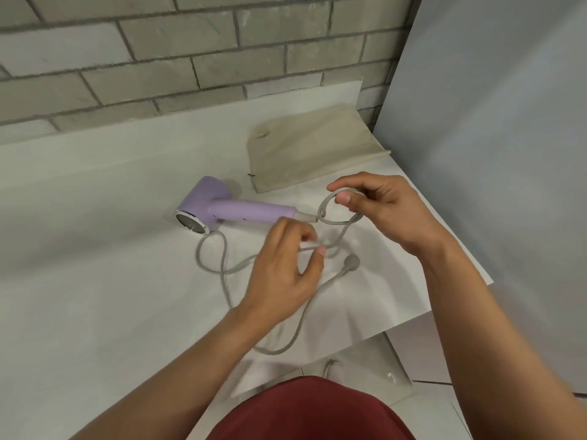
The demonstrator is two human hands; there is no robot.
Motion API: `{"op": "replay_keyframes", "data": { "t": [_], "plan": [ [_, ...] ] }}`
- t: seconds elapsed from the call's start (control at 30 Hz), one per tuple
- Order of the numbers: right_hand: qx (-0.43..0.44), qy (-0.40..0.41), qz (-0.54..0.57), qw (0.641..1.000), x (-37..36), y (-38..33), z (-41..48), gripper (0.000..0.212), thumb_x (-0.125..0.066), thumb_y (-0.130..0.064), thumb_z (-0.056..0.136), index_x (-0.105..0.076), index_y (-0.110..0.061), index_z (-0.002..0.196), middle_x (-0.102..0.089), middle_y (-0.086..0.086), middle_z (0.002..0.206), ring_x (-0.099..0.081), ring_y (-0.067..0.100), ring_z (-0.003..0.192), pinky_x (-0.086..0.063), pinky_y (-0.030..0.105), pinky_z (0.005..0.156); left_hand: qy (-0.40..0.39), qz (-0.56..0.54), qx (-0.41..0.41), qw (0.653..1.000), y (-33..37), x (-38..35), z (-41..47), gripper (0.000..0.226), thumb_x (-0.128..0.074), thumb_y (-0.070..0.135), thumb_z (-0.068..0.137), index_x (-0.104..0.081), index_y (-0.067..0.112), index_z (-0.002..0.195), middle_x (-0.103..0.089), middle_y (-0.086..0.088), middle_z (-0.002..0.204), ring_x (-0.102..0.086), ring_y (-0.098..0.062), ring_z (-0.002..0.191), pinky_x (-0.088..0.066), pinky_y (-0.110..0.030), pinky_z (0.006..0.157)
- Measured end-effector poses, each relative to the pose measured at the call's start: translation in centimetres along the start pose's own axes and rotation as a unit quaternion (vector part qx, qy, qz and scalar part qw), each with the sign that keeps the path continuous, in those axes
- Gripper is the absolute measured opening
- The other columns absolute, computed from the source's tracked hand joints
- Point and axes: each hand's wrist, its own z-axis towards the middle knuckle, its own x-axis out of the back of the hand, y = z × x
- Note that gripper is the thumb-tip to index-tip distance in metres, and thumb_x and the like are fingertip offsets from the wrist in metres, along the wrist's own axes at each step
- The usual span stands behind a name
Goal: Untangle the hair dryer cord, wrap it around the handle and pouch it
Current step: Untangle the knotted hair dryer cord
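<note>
A: Cord status?
B: I see left hand (282, 274) pinching cord (219, 265), right hand (381, 211) pinching its knotted loop beside hair dryer (235, 208) handle; pouch (311, 147) behind, on table (95, 217).

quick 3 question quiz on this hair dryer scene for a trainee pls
1. True or false: the cord is already wrapped round the hair dryer handle.
2. What does the left hand pinch? A) the plug B) a cord strand C) the dryer handle
3. Fill in: the beige ___ lies flat beyond the right hand.
Key: 1 false; 2 B; 3 pouch.
</note>
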Motion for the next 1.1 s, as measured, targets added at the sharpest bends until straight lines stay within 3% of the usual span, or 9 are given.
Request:
{"op": "replay_keyframes", "data": {
  "t": [0.1,0.2,0.37,0.47,0.6,0.77,0.83,0.93,1.1],
  "plan": [
    [0.022,-0.049,-0.039,0.998,0.3,-0.7,0.6,0.015,-0.074,-0.033,0.098,-0.080,-0.041,0.109,-0.076,-0.019,0.109,-0.068,0.009,0.105,-0.054,0.032,0.093,0.019,-0.045,0.015,0.999,0.8,2.1,4.0,0.041,-0.074,0.023,0.092,-0.053,0.026,0.127,-0.051,0.012,0.118,-0.060,-0.012,0.087,-0.043,-0.011,0.068],
    [0.056,-0.078,-0.065,0.993,0.2,-1.5,1.2,0.017,-0.074,-0.029,0.098,-0.080,-0.038,0.111,-0.077,-0.021,0.109,-0.071,0.006,0.107,-0.052,0.019,0.089,-0.078,-0.039,0.011,0.996,1.5,3.3,7.0,0.045,-0.073,0.027,0.094,-0.055,0.024,0.136,-0.060,0.007,0.117,-0.064,-0.014,0.089,-0.054,-0.021,0.070],
    [0.064,0.018,-0.050,0.997,-0.7,-0.9,1.8,0.025,-0.086,-0.029,0.084,-0.075,-0.035,0.106,-0.079,-0.014,0.096,-0.072,0.009,0.090,-0.053,0.024,0.079,-0.205,0.045,0.028,0.977,1.7,4.3,9.8,0.042,-0.064,0.030,0.101,-0.057,0.022,0.142,-0.069,0.006,0.090,-0.066,-0.013,0.085,-0.054,-0.032,0.080],
    [0.034,0.109,-0.018,0.993,-1.5,0.3,1.5,0.043,-0.091,-0.045,0.074,-0.062,-0.034,0.104,-0.075,-0.013,0.098,-0.067,0.009,0.085,-0.054,0.023,0.071,-0.188,0.051,0.024,0.981,1.7,3.9,9.9,0.037,-0.064,0.024,0.102,-0.063,0.020,0.139,-0.070,0.001,0.094,-0.067,-0.017,0.086,-0.054,-0.037,0.083],
    [-0.023,0.129,0.072,0.989,-2.1,2.2,0.0,0.057,-0.081,-0.059,0.078,-0.058,-0.037,0.126,-0.072,-0.014,0.110,-0.069,0.010,0.101,-0.058,0.026,0.084,-0.111,0.033,0.044,0.992,1.7,2.9,9.3,0.017,-0.063,0.018,0.100,-0.072,0.016,0.115,-0.072,0.001,0.093,-0.067,-0.018,0.087,-0.054,-0.041,0.084],
    [-0.061,0.075,0.140,0.985,-2.1,3.5,-1.7,0.035,-0.077,-0.046,0.088,-0.068,-0.042,0.122,-0.078,-0.008,0.110,-0.074,0.013,0.102,-0.058,0.029,0.089,0.004,-0.115,0.181,0.977,0.8,3.6,9.7,0.006,-0.065,0.016,0.099,-0.069,0.018,0.104,-0.072,0.002,0.088,-0.075,-0.024,0.083,-0.064,-0.046,0.078],
    [-0.054,0.068,0.117,0.989,-2.6,3.3,-1.4,0.014,-0.075,-0.032,0.096,-0.076,-0.040,0.107,-0.081,-0.006,0.106,-0.076,0.014,0.098,-0.058,0.030,0.090,0.007,-0.159,0.195,0.968,0.9,3.8,9.6,0.008,-0.064,0.013,0.100,-0.066,0.021,0.100,-0.069,0.011,0.082,-0.076,-0.020,0.077,-0.066,-0.040,0.074],
    [-0.045,0.111,0.111,0.987,-3.1,2.6,-0.6,0.012,-0.077,-0.024,0.096,-0.080,-0.036,0.094,-0.081,-0.003,0.096,-0.075,0.013,0.089,-0.060,0.030,0.090,0.004,-0.179,0.208,0.962,1.0,4.0,9.4,0.016,-0.063,0.009,0.098,-0.062,0.024,0.100,-0.064,0.015,0.072,-0.077,-0.021,0.074,-0.066,-0.044,0.075],
    [-0.024,0.154,0.092,0.983,-3.3,2.1,-0.1,0.012,-0.078,-0.024,0.094,-0.081,-0.034,0.088,-0.079,-0.012,0.089,-0.070,0.002,0.083,-0.053,0.014,0.078,-0.080,-0.039,0.136,0.987,0.9,5.5,9.2,0.046,-0.061,0.016,0.091,-0.054,0.048,0.124,-0.070,0.003,0.088,-0.074,-0.027,0.081,-0.060,-0.049,0.082]
  ]
}}
